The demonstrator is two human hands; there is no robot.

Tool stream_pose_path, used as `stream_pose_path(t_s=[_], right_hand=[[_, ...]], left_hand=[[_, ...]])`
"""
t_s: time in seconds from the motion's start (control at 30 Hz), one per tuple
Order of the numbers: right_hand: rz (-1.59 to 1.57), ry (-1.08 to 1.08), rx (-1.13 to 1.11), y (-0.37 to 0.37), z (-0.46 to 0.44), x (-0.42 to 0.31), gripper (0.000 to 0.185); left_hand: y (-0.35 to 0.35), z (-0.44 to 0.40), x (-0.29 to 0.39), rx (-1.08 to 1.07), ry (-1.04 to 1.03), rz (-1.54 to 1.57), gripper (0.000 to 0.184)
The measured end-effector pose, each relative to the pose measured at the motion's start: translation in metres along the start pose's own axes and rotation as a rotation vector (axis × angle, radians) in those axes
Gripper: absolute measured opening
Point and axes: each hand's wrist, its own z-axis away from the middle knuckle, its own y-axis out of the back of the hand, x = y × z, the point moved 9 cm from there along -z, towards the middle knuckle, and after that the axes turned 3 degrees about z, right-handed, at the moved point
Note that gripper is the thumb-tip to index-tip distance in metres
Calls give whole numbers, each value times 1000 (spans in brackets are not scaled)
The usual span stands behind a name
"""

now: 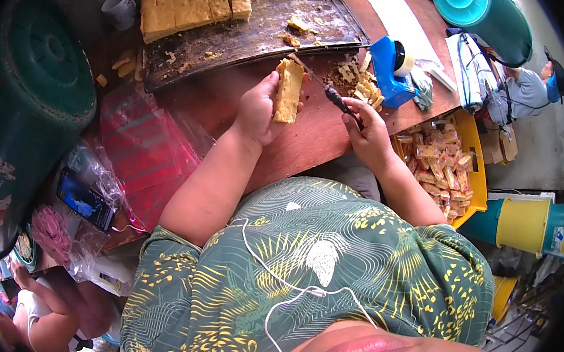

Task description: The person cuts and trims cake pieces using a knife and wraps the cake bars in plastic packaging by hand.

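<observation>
My left hand (260,109) holds a rectangular piece of yellow cake (287,92) above the table, near the front edge of a dark baking tray (243,42). In my right hand (366,130) is a knife (337,97) with a black handle; its blade points up and left, its tip close to the top of the piece. Rows of cut cake (180,9) lie on the tray, with one block set slightly apart and crumbs around. To the right of the knife, trimmings (366,91) are heaped on the table.
A blue tape dispenser (390,72) stands right of the trimmings. A yellow crate (474,166) holds many wrapped pieces. Clear plastic bags (149,147) and a phone (85,198) lie left. Green bins stand at both sides. Other people (523,93) are at the far right and lower left.
</observation>
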Motion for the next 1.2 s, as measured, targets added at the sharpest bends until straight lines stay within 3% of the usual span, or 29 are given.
stream_pose_path(t_s=[0.03, 0.23, 0.33, 0.53, 0.63, 0.87, 1.0, 1.07, 1.2], right_hand=[[-33, -74, -5, -2, -1, 9, 32], [-31, 50, -12, -3, 1, -10, 31], [-47, -166, -51, -2, -1, 11, 31], [-94, -31, -74, -3, 1, -10, 31], [-22, -155, -53, 1, -3, 4, 31], [-22, -64, -68, 0, -4, -8, 29], [-100, -185, 20, 19, -19, 18, 33], [-368, -255, 59, 23, -30, 21, 39], [-414, -425, -66, 22, -38, 50, 46]], left_hand=[[-2, 1, 1, -8, -4, 3, 43], [-1, 2, 1, 36, -34, -48, 41], [0, 0, 3, 26, -50, -58, 41], [-3, 0, 2, 1, -65, -94, 39], [-5, 1, 5, 12, -82, -85, 39], [-8, 2, 5, 11, -92, -65, 39], [-8, 5, 4, 49, -62, -75, 39], [-17, 12, 4, 87, -39, -82, 41], [-15, 15, 3, 104, 14, -204, 43]])
